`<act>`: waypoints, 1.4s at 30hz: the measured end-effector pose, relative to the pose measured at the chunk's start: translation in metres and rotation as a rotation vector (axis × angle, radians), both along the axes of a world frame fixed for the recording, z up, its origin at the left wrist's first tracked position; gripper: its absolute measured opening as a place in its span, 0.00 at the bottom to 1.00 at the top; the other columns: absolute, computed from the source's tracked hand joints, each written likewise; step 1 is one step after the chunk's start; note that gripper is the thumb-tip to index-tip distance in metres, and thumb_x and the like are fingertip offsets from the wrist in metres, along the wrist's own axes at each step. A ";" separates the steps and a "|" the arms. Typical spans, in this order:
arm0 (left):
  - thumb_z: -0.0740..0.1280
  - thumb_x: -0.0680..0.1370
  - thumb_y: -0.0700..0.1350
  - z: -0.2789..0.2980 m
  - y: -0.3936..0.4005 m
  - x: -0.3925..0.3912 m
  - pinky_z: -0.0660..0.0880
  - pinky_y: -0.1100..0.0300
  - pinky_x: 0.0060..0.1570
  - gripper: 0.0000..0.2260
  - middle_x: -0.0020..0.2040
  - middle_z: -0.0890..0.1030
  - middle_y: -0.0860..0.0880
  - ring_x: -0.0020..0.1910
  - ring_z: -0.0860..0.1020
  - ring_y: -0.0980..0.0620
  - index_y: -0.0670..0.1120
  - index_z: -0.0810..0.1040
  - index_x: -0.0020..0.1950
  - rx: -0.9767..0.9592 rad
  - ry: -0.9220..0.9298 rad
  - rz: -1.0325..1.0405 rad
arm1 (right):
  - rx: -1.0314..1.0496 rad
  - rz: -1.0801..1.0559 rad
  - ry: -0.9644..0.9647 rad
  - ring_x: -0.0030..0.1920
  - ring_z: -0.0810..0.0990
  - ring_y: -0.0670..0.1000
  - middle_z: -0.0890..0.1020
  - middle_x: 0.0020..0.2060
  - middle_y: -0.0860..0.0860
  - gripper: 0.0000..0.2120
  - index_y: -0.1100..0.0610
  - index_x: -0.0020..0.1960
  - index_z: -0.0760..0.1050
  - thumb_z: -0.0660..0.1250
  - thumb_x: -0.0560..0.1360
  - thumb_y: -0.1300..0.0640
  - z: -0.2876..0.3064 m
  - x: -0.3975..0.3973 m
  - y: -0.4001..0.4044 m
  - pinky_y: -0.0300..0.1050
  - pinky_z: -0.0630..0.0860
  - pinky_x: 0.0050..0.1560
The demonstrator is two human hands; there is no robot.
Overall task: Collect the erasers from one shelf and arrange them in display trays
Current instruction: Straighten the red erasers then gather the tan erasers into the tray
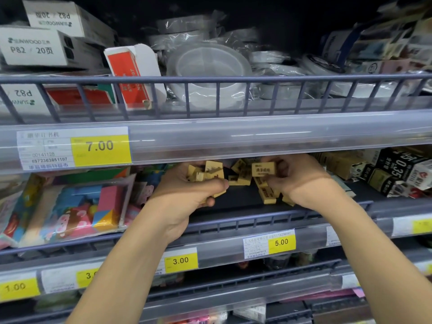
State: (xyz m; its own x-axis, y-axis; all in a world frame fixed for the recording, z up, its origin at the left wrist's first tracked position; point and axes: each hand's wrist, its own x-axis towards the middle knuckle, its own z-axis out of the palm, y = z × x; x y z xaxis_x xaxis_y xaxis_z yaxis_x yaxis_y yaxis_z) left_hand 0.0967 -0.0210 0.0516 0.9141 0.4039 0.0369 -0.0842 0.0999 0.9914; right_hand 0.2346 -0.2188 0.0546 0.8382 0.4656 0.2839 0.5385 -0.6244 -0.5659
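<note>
Both my hands reach into the middle shelf (245, 220), under the shelf above. My left hand (187, 192) grips a bunch of several small yellow erasers (208, 175), fingers curled round them. My right hand (301, 181) pinches one yellow eraser with printed text (263, 169) at its fingertips. More loose yellow erasers (266, 194) lie on the dark shelf floor between and below the hands; some are hidden behind my right hand. No display tray is in view.
Colourful packs in a clear bin (70, 206) lie left of my hands. Black-and-white boxes (397, 171) stand at the right. The upper shelf's wire rail (210, 80) and price strip (233, 136) hang just above my hands, with tape rolls (208, 73) behind.
</note>
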 end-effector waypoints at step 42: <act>0.82 0.68 0.34 -0.335 -0.040 -0.214 0.78 0.61 0.35 0.16 0.39 0.85 0.52 0.37 0.83 0.55 0.56 0.87 0.44 -0.430 0.835 -0.101 | 0.432 -0.426 1.100 0.34 0.77 0.49 0.83 0.38 0.50 0.13 0.54 0.52 0.82 0.73 0.73 0.69 -0.351 -0.300 -0.145 0.37 0.74 0.40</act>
